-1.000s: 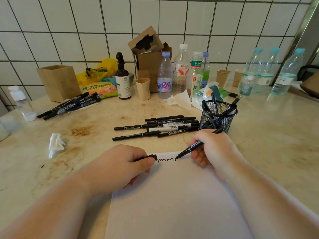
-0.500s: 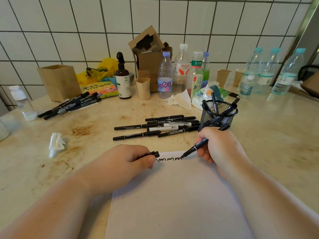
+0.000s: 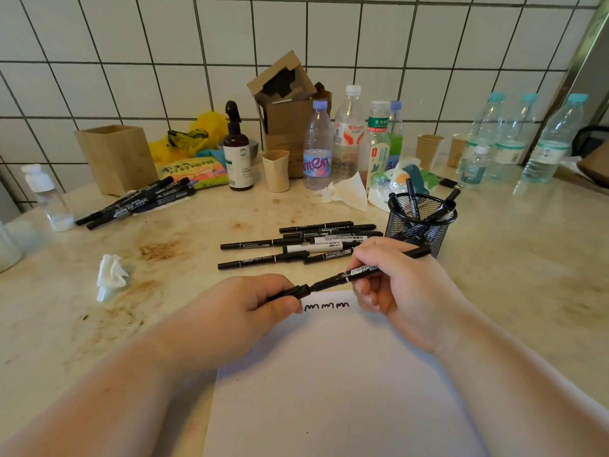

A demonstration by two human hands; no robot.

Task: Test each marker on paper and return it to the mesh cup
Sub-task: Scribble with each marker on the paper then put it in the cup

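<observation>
- Left of the black wire-mesh cup (image 3: 417, 225): a loose row of black markers (image 3: 296, 245), apparently untested.
- Before the cup: left hand (image 3: 244, 311) pinches a black cap (image 3: 296, 290); right hand (image 3: 395, 282) grips the tested black marker (image 3: 359, 271) over white paper (image 3: 329, 374) bearing a squiggle (image 3: 326, 306).
- In the cup: several markers returned.
- Stained beige tabletop (image 3: 510, 258); white-tiled wall (image 3: 131, 61) behind.

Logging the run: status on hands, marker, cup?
Left hand holds cap; right hand grips marker, tip at cap. Squiggle on paper. Mesh cup unobstructed.
</observation>
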